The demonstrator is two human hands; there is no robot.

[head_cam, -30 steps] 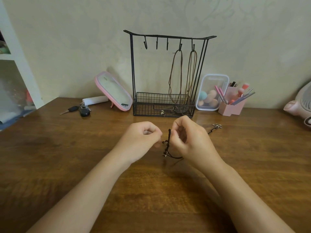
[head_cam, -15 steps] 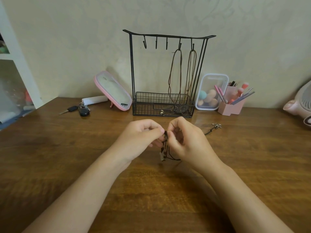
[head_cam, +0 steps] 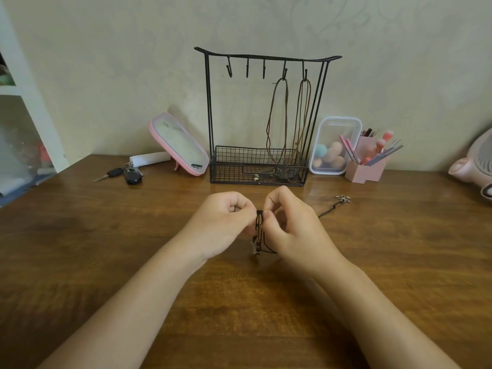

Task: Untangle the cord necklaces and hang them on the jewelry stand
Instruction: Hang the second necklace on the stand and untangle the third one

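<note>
- Head view, only 1 camera here: both hands meet over the middle of the table, just in front of the stand.
- Left hand is curled, thumb and fingertips pinched tight on the top of a black cord.
- Right hand does the same from the other side, fingertips clamped on that same bunch, so the 2 pinches are nearly touching.
- Below the pinch the cord hangs in a few strands with a small pale bead or clasp at the bottom, can't really tell which, right above the wood.
- 1 strand runs out past the right hand across the table to a flower pendant lying flat.
- On the stand, 2 brown necklaces hang from the 2 right hooks, their ends down in the wire basket. The other 3 hooks are bare.
- Side stuff: pink mirror leaning left of the stand, keys further left, a clear box with sponges and a pink brush holder on the right, pink fan at the far right edge.
</note>
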